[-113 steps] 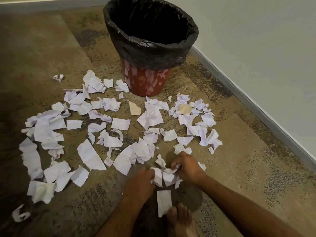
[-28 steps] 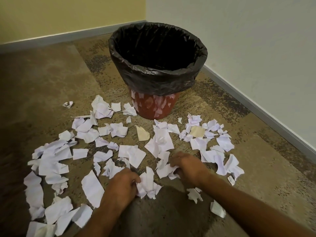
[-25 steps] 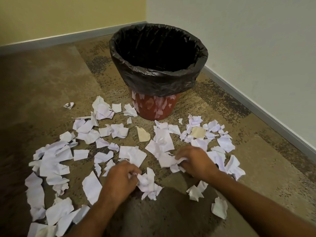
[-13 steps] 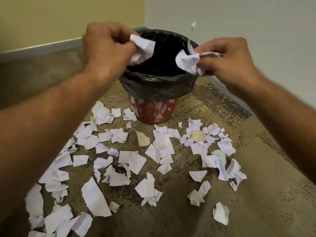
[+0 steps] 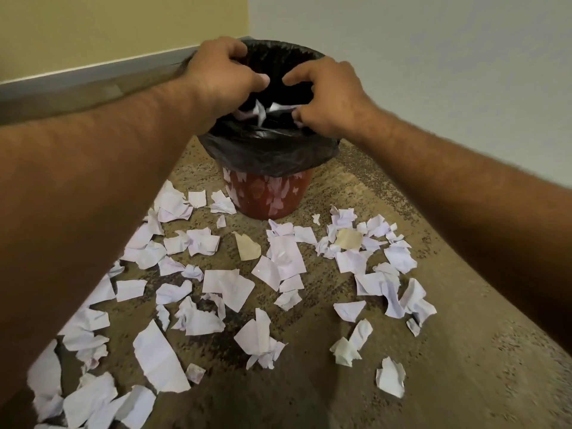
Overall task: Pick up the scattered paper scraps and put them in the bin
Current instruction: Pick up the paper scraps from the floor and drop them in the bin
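A red bin [image 5: 266, 196] lined with a black bag [image 5: 272, 156] stands on the carpet near the room corner. Both my hands are over its mouth. My left hand [image 5: 223, 78] and my right hand [image 5: 328, 94] have their fingers spread downward. Crumpled white scraps [image 5: 260, 109] hang loose just under them, inside the bag's opening. Whether a fingertip still touches them I cannot tell. Several torn white paper scraps [image 5: 284, 258] lie scattered on the floor in front of the bin, with two tan pieces [image 5: 247, 247] among them.
A white wall with a grey baseboard [image 5: 387, 181] runs along the right. A yellow wall [image 5: 108, 32] stands behind the bin. The scraps cover brown patterned carpet [image 5: 448, 366] from the far left to the right of the bin.
My hands gathered scraps from the floor, lifted them to the bin, and have now come together over its mouth and let the scraps go.
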Demonstrator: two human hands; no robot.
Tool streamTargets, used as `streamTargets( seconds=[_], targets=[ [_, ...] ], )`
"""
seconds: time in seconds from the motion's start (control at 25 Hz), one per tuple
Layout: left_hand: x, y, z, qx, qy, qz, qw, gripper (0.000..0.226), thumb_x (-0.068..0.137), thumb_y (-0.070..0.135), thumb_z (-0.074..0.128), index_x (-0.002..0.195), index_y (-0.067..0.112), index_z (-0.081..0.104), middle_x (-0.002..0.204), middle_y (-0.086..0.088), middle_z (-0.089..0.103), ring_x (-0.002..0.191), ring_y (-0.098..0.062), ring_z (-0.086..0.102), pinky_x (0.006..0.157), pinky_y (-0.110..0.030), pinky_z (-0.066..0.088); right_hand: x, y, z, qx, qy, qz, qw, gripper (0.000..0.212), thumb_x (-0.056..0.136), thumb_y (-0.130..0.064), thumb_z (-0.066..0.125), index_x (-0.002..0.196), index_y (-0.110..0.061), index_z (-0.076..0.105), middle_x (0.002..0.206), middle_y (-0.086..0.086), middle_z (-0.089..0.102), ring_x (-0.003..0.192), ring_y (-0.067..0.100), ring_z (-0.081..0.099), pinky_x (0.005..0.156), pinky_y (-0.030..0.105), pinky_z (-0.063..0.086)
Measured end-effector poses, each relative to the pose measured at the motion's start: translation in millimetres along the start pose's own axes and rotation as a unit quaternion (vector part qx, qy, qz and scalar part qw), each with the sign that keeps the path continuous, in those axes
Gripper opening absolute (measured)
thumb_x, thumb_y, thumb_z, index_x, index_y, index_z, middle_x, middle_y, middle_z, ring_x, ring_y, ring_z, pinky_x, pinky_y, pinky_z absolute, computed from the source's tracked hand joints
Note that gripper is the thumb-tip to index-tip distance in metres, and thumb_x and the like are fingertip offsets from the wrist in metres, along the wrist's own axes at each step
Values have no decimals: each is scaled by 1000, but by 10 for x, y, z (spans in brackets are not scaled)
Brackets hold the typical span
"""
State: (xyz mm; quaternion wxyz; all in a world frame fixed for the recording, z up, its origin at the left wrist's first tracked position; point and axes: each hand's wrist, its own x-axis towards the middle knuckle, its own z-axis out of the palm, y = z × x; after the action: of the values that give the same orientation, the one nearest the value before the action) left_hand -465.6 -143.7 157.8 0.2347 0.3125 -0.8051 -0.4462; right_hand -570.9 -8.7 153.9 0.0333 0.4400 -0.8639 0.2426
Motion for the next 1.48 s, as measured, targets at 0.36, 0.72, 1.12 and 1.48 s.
streamTargets(
  seconds=[0.36,0.72,1.12,1.48],
  targets=[
    [-516,-253,43,22,75,249,965,24,86,24,67,108,15,66,91,0,70,84,-13,67,77,-24,56,-751,262,115,-3,175,-166,970,34,81,-21,66,113,-10,69,118,5,68,115,22,58,100,25,35],
    [-1315,-1486,-708,102,118,71,985,17,89,21,69,105,18,66,94,0,67,87,-21,66,75,-39,59,-2109,6,1237,31,-209,-162,964,50,88,-37,64,134,-21,54,137,4,56,123,24,50,97,47,50],
    [-3090,-3186,-1682,175,34,-443,879,93,61,63,80,137,20,49,142,-17,50,121,-38,53,99,-55,48,-2507,-1296,2254,-2,-484,-177,857,99,78,-63,68,151,-42,6,165,1,-1,150,33,9,115,57,25],
    [-3628,-3093,-1384,115,-13,-453,884,123,23,66,92,135,46,45,143,-4,27,132,-30,39,106,-43,43,-2525,-1873,2746,-70,-460,-312,828,100,82,-49,71,151,-46,-1,163,17,2,144,46,16,104,62,38]
  ],
)
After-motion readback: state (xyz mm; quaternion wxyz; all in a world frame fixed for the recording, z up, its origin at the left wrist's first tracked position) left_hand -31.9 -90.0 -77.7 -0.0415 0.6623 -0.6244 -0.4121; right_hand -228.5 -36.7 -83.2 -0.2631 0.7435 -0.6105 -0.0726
